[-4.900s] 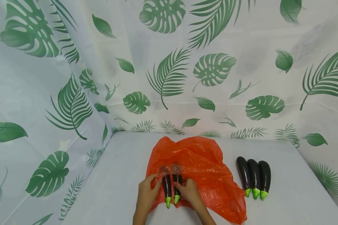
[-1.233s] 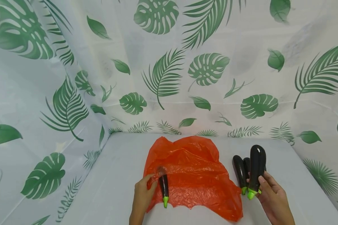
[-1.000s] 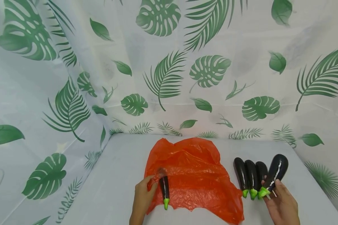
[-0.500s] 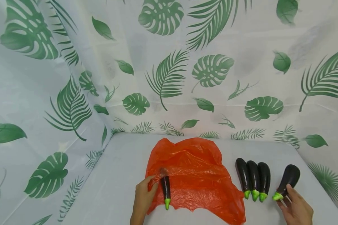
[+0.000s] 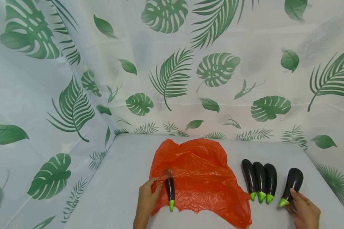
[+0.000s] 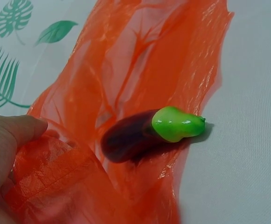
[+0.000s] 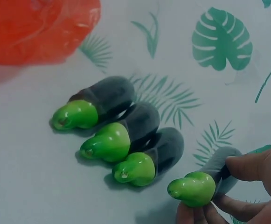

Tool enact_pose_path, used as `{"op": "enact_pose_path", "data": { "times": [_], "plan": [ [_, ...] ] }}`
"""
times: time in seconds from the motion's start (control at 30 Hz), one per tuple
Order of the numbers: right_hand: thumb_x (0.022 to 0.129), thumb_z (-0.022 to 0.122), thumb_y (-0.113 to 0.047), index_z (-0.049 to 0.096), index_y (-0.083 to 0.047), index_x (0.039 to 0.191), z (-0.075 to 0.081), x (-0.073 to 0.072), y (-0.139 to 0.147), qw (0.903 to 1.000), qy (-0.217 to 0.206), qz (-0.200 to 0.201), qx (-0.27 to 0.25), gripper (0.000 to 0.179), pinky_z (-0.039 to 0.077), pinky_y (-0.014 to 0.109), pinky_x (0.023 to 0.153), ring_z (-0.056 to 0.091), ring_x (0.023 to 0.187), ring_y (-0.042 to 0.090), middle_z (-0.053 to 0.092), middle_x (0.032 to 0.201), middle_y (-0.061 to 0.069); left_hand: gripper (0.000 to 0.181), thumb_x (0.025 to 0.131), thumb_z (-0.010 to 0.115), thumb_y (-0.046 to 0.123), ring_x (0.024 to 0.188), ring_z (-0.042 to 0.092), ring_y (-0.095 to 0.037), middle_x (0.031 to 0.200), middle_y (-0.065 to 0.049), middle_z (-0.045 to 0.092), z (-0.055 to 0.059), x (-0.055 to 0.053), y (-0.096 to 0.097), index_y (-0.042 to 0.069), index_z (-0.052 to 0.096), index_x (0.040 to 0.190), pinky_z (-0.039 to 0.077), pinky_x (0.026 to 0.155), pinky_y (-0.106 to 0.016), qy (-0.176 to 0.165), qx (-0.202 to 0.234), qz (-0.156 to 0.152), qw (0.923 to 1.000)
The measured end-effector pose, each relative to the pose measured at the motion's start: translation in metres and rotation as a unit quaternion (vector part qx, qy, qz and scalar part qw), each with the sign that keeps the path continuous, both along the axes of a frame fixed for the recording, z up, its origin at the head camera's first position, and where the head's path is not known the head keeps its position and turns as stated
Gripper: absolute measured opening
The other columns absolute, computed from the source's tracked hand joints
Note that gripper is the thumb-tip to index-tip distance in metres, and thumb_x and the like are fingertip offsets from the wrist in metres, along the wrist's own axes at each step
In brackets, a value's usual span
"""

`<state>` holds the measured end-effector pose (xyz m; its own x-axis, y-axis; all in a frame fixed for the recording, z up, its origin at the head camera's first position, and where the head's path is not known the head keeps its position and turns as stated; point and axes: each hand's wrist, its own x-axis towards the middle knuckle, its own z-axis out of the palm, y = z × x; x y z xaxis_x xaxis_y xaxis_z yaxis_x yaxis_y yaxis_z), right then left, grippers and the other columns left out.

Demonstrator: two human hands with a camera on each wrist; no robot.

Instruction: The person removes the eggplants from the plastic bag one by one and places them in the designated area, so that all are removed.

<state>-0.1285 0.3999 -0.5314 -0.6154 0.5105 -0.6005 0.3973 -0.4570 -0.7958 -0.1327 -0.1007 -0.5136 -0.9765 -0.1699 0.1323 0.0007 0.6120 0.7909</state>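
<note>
My left hand (image 5: 148, 195) pinches the edge of a red plastic bag (image 5: 202, 197), lifting its upper layer. One dark purple eggplant (image 5: 170, 189) with a green cap lies at the bag's mouth, its rounded end under the film; in the left wrist view this eggplant (image 6: 133, 135) rests on the lower layer, apart from the fingers. On the right, my right hand (image 5: 305, 208) grips another eggplant (image 5: 294, 179), cap toward me. The right wrist view shows thumb and fingers round this eggplant's body (image 7: 221, 165), just right of three eggplants in a row.
The three eggplants (image 5: 261, 181) lie side by side between the bag and my right hand, caps toward me. All of it is on a white table (image 5: 109, 190), with leaf-patterned sheets (image 5: 172, 79) rising behind and at the sides.
My right hand took one of two eggplants from the bag's mouth, carried it right past the row and lowered it beside the three. My left hand has kept its hold on the bag.
</note>
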Motion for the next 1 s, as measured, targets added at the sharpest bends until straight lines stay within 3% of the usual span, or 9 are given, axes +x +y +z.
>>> {"op": "enact_pose_path", "data": {
  "times": [0.07, 0.17, 0.47, 0.6, 0.7, 0.8, 1.0],
  "plan": [
    [0.081, 0.070, -0.051, 0.038, -0.028, 0.142, -0.002, -0.003, 0.000, 0.9987, -0.016, 0.029, 0.040, 0.073, 0.051, 0.019, 0.056, 0.049, 0.062, -0.011, 0.049, 0.062, -0.025, 0.022, 0.089, 0.068, 0.012, 0.093, 0.065, -0.014, 0.103, -0.002, 0.073, 0.000, 0.000, 0.000, 0.012, 0.071, 0.111, 0.056, 0.085, -0.038, 0.000, -0.001, 0.001, 1.0000],
    [0.088, 0.063, -0.050, 0.020, -0.003, 0.152, -0.003, -0.007, 0.000, 0.9940, -0.027, 0.057, 0.090, 0.091, 0.051, 0.018, 0.057, 0.047, 0.062, -0.011, 0.047, 0.061, -0.024, 0.023, 0.088, 0.068, 0.011, 0.096, 0.066, -0.017, 0.103, -0.004, 0.073, 0.001, 0.001, 0.000, 0.011, 0.071, 0.111, 0.056, 0.087, -0.040, 0.005, 0.001, 0.002, 1.0000],
    [0.089, 0.066, -0.031, 0.038, 0.015, 0.140, -0.002, -0.015, -0.004, 0.9855, -0.023, 0.058, 0.158, 0.074, 0.051, 0.020, 0.050, 0.051, 0.056, -0.007, 0.049, 0.059, -0.019, 0.023, 0.088, 0.068, 0.011, 0.103, 0.067, -0.022, 0.107, -0.006, 0.073, 0.001, 0.001, 0.000, 0.009, 0.070, 0.111, 0.054, 0.092, -0.045, 0.005, 0.002, 0.003, 1.0000],
    [0.090, 0.065, -0.029, 0.039, 0.017, 0.139, 0.001, -0.016, -0.008, 0.9788, -0.039, 0.055, 0.194, 0.072, 0.050, 0.021, 0.048, 0.049, 0.052, -0.005, 0.051, 0.060, -0.012, 0.022, 0.089, 0.068, 0.012, 0.103, 0.067, -0.021, 0.107, -0.005, 0.073, 0.002, 0.000, 0.000, 0.010, 0.070, 0.110, 0.055, 0.091, -0.044, 0.002, 0.004, 0.004, 1.0000],
    [0.091, 0.063, -0.031, 0.040, 0.016, 0.138, 0.003, -0.016, -0.012, 0.9712, -0.060, 0.060, 0.223, 0.070, 0.049, 0.022, 0.046, 0.046, 0.050, -0.005, 0.059, 0.076, 0.010, 0.022, 0.089, 0.068, 0.012, 0.100, 0.067, -0.019, 0.107, -0.005, 0.073, 0.002, 0.001, 0.001, 0.011, 0.070, 0.111, 0.055, 0.090, -0.043, -0.003, 0.006, 0.004, 1.0000],
    [0.092, 0.062, -0.033, 0.041, 0.015, 0.138, 0.003, -0.018, -0.015, 0.9632, -0.075, 0.071, 0.248, 0.070, 0.049, 0.022, 0.046, 0.044, 0.049, -0.005, 0.054, 0.104, 0.032, 0.022, 0.089, 0.068, 0.012, 0.099, 0.066, -0.019, 0.107, -0.005, 0.073, 0.002, 0.002, 0.001, 0.011, 0.071, 0.111, 0.056, 0.089, -0.043, -0.006, 0.007, 0.002, 1.0000],
    [0.094, 0.059, -0.034, 0.042, 0.015, 0.137, -0.001, -0.019, -0.017, 0.9550, -0.091, 0.082, 0.270, 0.068, 0.048, 0.023, 0.046, 0.044, 0.052, -0.002, 0.047, 0.124, 0.038, 0.022, 0.089, 0.068, 0.011, 0.098, 0.066, -0.018, 0.106, -0.005, 0.073, 0.004, 0.003, 0.000, 0.010, 0.071, 0.110, 0.055, 0.089, -0.042, 0.002, 0.003, -0.001, 1.0000]
  ]
}}
